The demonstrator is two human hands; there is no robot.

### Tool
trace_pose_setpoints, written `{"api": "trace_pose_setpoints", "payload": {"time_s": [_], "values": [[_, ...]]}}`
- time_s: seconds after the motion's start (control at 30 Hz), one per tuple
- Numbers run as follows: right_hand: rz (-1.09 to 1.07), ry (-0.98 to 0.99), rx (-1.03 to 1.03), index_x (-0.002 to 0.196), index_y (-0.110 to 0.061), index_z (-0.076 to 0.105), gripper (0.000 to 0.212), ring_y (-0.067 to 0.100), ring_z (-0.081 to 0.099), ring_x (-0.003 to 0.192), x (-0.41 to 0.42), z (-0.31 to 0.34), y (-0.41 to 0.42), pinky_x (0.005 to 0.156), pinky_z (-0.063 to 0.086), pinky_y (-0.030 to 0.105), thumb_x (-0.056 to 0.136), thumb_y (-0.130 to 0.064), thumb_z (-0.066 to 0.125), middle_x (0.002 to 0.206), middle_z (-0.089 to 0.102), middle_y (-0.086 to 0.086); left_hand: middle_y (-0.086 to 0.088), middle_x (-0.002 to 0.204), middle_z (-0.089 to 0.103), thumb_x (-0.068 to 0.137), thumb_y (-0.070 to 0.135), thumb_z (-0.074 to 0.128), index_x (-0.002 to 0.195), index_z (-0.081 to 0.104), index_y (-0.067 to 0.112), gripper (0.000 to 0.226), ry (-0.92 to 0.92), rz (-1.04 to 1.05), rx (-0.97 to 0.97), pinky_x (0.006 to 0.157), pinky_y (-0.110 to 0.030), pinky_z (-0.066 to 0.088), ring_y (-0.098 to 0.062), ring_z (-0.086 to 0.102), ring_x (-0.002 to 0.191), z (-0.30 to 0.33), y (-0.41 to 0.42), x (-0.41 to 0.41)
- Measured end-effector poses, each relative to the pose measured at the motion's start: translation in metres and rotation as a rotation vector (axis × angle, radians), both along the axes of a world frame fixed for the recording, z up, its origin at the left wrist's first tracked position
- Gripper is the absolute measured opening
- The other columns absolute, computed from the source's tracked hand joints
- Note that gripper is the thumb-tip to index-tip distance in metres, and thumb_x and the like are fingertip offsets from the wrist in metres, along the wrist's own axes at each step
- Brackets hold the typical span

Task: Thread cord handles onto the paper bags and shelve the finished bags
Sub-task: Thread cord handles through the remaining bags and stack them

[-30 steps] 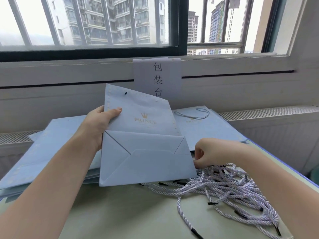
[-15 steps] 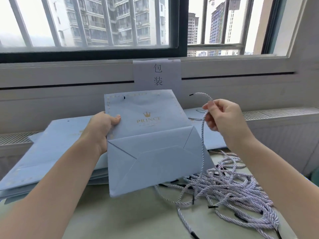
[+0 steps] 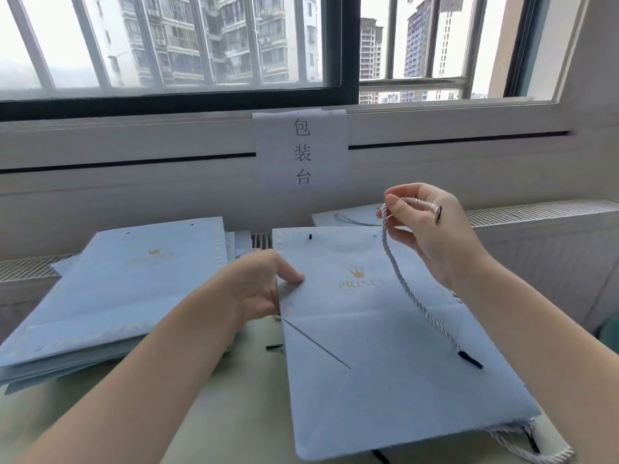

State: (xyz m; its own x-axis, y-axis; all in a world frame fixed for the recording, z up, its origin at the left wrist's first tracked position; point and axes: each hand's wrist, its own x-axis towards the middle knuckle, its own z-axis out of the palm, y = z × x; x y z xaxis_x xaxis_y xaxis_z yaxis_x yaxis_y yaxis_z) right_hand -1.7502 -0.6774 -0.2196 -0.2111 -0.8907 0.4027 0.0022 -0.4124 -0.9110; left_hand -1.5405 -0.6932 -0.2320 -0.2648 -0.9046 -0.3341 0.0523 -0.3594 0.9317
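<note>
Your left hand (image 3: pixel 258 289) fingers pinch the bag (image 3: pixel 385 363) edge; right hand (image 3: pixel 432 236) fingers clamp a cord (image 3: pixel 412 296), not yet threaded.

Both forearms bare, no sleeves; left hand (image 3: pixel 258 289) and right hand (image 3: pixel 432 236) ungloved

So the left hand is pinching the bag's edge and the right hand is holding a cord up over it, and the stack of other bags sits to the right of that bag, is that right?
Not quite. The head view shows the stack of other bags to the left of the bag, not the right. The rest holds: the left hand pinches the bag's edge and the right hand holds a cord up over it.
</note>
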Motion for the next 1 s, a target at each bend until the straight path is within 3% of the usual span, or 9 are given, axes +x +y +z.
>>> {"api": "trace_pose_setpoints", "payload": {"time_s": [0.2,0.37,0.43,0.5,0.6,0.67,0.73,0.9,1.0], "values": [[-0.065,0.353,0.086,0.088,-0.009,0.056,0.005,0.007,0.055,0.057,0.006,-0.019,-0.006,0.057,0.05,0.017,0.093,-0.008,0.056,0.071,0.064,0.003,-0.025,0.112,0.065,0.088,-0.011,0.034,0.121,0.052,-0.009,0.037,-0.179,-0.201,0.011,0.068,-0.04,0.059,-0.031,0.068,0.077,0.001,0.007,-0.006],[-0.121,0.645,0.067,0.079,-0.008,0.064,0.015,0.017,0.055,0.055,0.017,-0.036,-0.011,0.065,0.053,0.037,0.092,-0.012,0.059,0.063,0.067,0.001,-0.024,0.095,0.07,0.091,0.004,0.043,0.104,0.053,-0.003,0.018,-0.76,-0.23,-0.239,0.072,-0.045,0.059,-0.035,0.071,0.082,0.002,0.01,-0.01],[-0.125,0.678,0.049,0.072,-0.012,0.063,0.019,0.014,0.055,0.056,0.02,-0.04,-0.011,0.066,0.051,0.036,0.091,-0.014,0.06,0.061,0.066,-0.001,-0.014,0.078,0.065,0.093,0.013,0.046,0.082,0.047,0.005,0.014,-0.984,-0.218,-0.356,0.072,-0.039,0.059,-0.031,0.067,0.074,0.004,0.012,-0.011],[-0.142,0.727,0.026,0.07,-0.015,0.062,0.022,0.007,0.054,0.059,0.023,-0.043,-0.011,0.067,0.047,0.029,0.091,-0.016,0.06,0.061,0.066,-0.002,-0.007,0.063,0.046,0.094,0.02,0.048,0.065,0.033,0.01,0.034,-1.184,-0.196,-0.467,0.059,-0.034,0.051,-0.025,0.05,0.061,0.004,0.01,-0.011],[-0.167,0.773,0.023,0.074,-0.014,0.061,0.019,0.016,0.058,0.066,0.027,-0.046,-0.009,0.066,0.045,0.03,0.092,-0.019,0.059,0.066,0.066,0.002,-0.003,0.076,0.043,0.094,0.032,0.05,0.07,0.036,0.014,0.033,-1.395,-0.112,-0.635,0.061,-0.029,0.034,-0.022,0.042,0.071,0.003,0.009,-0.01],[-0.191,0.837,0.004,0.076,-0.015,0.06,0.017,0.021,0.058,0.068,0.03,-0.046,-0.006,0.066,0.046,0.033,0.091,-0.021,0.058,0.069,0.065,0.003,-0.002,0.106,0.051,0.091,0.042,0.056,0.104,0.051,0.016,0.029,-1.254,-0.138,-0.714,0.078,-0.031,0.042,-0.022,0.05,0.097,0.006,0.011,-0.011],[-0.203,0.903,-0.013,0.074,-0.019,0.057,0.015,0.022,0.055,0.067,0.034,-0.044,-0.002,0.063,0.044,0.034,0.089,-0.016,0.057,0.071,0.062,0.002,0.002,0.117,0.054,0.082,0.044,0.067,0.128,0.047,0.023,0.054,-0.975,-0.245,-0.756,0.08,-0.025,0.045,-0.014,0.054,0.102,0.009,0.016,-0.017],[-0.203,0.973,0.005,0.076,-0.021,0.052,0.014,0.02,0.052,0.067,0.04,-0.04,0.002,0.06,0.041,0.031,0.079,-0.008,0.056,0.068,0.058,-0.005,-0.004,0.086,0.068,0.078,0.032,0.074,0.116,0.047,0.017,0.049,-0.71,-0.238,-0.792,0.067,-0.022,0.049,-0.011,0.062,0.067,0.002,0.019,-0.03],[-0.225,0.944,-0.047,0.08,-0.022,0.053,0.011,0.015,0.049,0.062,0.04,-0.04,0.0,0.057,0.037,0.031,0.086,-0.013,0.055,0.065,0.055,-0.007,-0.008,0.072,0.066,0.087,0.012,0.066,0.097,0.056,0.009,0.014,-0.576,-0.168,-0.758,0.059,-0.026,0.054,-0.018,0.063,0.061,0.001,0.015,-0.026]]}}
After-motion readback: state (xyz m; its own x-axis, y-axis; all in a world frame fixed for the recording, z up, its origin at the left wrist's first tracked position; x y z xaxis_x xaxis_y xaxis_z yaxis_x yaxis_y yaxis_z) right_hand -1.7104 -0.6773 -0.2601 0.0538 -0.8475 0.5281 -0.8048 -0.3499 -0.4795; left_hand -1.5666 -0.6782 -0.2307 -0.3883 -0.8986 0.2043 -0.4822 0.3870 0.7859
